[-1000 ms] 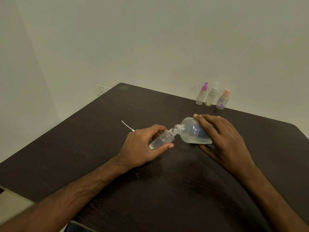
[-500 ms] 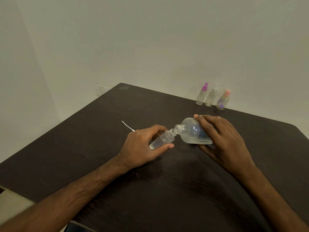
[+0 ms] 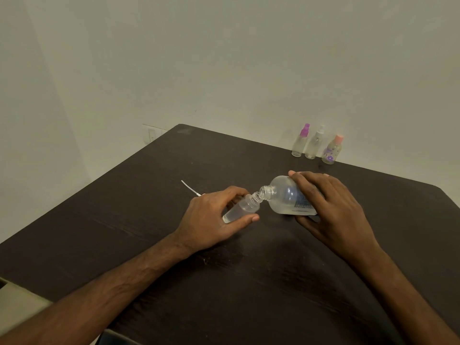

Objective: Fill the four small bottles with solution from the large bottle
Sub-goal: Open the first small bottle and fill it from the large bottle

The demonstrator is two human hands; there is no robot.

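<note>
On the dark bench (image 3: 149, 245), left of the large bottle (image 3: 283, 195), a thin white tube (image 3: 188, 187) lies flat. The left hand (image 3: 211, 217) curls round a tilted, uncapped small bottle (image 3: 242, 207), whose mouth meets the large bottle's neck. The right hand (image 3: 333, 207) grips the large bottle, which is tipped over. Behind the large bottle, three capped small bottles (image 3: 314, 145) stand by the wall.

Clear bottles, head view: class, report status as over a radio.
Left hand grips small clear plastic bottle, tilted. Right hand holds large clear labelled bottle tipped, mouth at its neck. Nothing between them; three capped bottles stand apart, far edge.
</note>
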